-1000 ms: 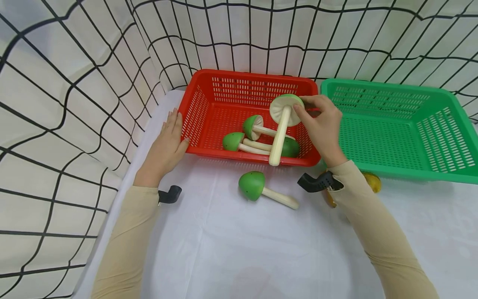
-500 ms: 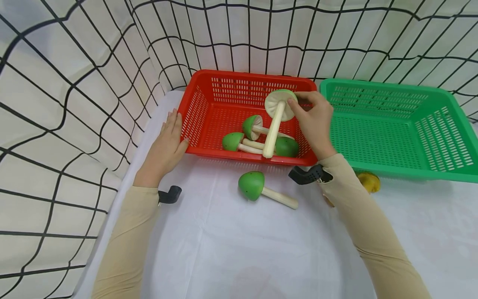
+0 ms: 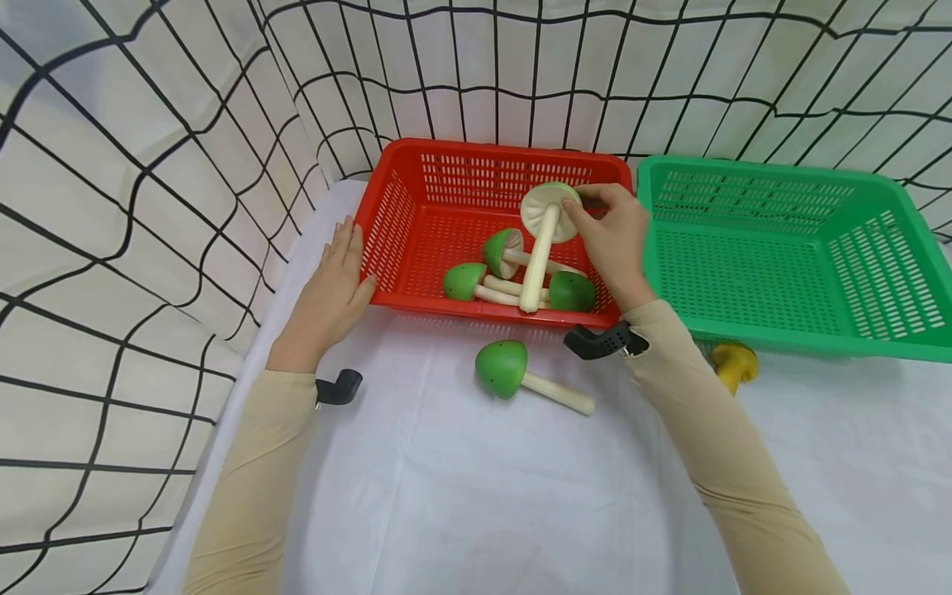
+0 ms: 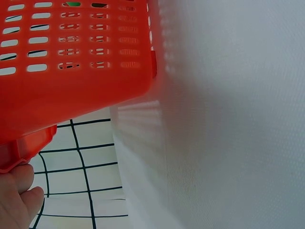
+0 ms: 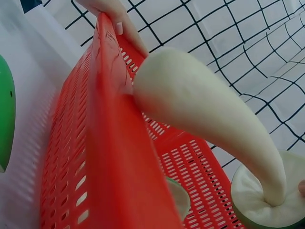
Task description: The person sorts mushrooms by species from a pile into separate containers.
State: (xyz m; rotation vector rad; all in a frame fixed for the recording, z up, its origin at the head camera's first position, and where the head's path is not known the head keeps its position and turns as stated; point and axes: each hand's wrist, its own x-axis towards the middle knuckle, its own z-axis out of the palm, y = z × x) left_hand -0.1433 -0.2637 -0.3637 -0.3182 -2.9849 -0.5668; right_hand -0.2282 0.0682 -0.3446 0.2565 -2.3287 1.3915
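With thumb and fingers, my right hand (image 3: 613, 235) pinches the cap of a green-capped toy mushroom (image 3: 550, 219). The pale underside faces me, and the stem (image 5: 209, 107) slants down over the front wall of the red basket (image 3: 439, 307). Several green-capped mushrooms (image 3: 463, 281) lie in the basket below it. My left hand (image 3: 327, 293) rests against the basket's left rim, fingers straight; the left wrist view shows only its fingertips (image 4: 26, 188) at the rim. Another green mushroom (image 3: 502, 369) lies on the white cloth in front.
A green basket (image 3: 781, 340) stands to the right of the red one. Partly hidden by my right sleeve, a yellow mushroom-shaped piece (image 3: 736, 362) lies at its front edge. Black netting (image 3: 476, 91) over white fabric rises behind and to the left.
My right hand has moved left with the held mushroom, further over the red basket. More of the yellow piece shows now. My left hand stays in place.
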